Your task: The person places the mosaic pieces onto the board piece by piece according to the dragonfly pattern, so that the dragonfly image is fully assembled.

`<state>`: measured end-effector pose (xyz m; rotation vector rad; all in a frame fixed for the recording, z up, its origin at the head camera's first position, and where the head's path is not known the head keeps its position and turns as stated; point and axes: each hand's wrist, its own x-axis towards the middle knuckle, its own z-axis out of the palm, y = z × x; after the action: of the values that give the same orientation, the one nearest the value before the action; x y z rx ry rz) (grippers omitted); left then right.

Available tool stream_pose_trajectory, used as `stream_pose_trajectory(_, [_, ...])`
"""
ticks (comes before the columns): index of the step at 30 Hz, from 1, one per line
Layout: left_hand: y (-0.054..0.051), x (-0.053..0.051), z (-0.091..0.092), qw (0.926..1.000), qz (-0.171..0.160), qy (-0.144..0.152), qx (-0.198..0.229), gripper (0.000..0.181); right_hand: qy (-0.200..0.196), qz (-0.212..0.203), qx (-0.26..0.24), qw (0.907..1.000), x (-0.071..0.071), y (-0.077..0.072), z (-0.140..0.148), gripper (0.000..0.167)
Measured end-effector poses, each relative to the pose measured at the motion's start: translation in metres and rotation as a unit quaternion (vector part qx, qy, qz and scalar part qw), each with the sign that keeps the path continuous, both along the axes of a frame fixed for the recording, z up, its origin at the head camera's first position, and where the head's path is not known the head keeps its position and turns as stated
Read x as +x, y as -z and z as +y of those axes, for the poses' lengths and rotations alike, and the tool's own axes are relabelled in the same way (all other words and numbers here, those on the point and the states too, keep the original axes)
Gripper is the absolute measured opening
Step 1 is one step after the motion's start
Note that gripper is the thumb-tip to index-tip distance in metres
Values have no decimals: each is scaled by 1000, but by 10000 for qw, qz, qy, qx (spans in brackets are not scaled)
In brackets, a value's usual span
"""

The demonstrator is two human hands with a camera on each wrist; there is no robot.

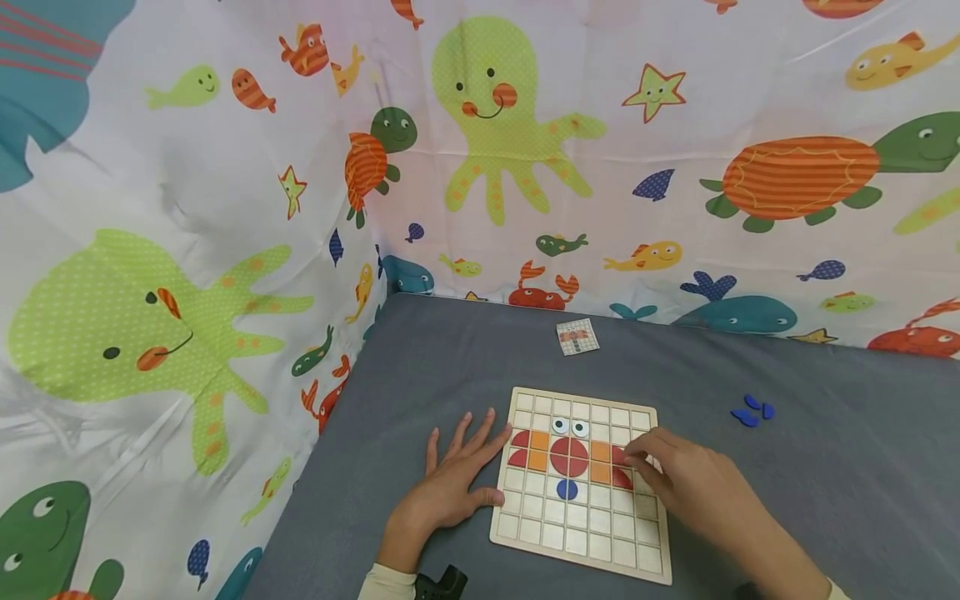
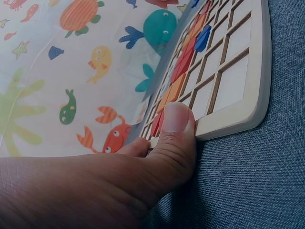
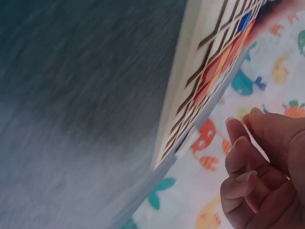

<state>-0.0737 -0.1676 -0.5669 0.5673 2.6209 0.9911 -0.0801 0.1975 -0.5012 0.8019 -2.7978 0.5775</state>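
Note:
A square wooden grid board lies on the grey cloth. Set in its squares are a red circle of several pieces, orange squares, red curved pieces at both sides, two eye pieces and a blue round shape. My left hand spreads its fingers by the board's left side; its thumb presses on the rim. Over the right side, my right hand has its fingertips by the red pieces. In the right wrist view its fingers bend loosely, with nothing visible between them.
Several loose blue pieces lie on the cloth to the right of the board. Behind it is a small printed card with a grid picture. A curtain printed with sea animals hangs along the back and left of the table.

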Motion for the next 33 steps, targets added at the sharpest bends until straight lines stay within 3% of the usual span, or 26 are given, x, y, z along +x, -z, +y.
stream_pose_trajectory(4, [3,-1,-1,10000,20,-6,-11,97,387,96,99,9992,-5,0,18,18])
stream_pose_trajectory(9, [2,-1,-1,10000,-4,18,14,95,888,-279,270,9953,-10,-1,42,14])
stream_pose_trajectory(15, [-8,0,0,9999,-74,27,94,95,1352,-387,328,9895,-15,3,73,13])
stream_pose_trajectory(20, [-16,1,1,9998,-174,32,-19,95,1603,-165,249,9866,-19,10,100,18])
stream_pose_trajectory(28, [1,-2,-1,9998,-146,-67,-136,96,1702,154,451,9843,-28,18,123,25])
stream_pose_trajectory(33, [2,-2,-2,9999,-125,-49,-95,95,1656,47,694,9837,-39,18,128,27])
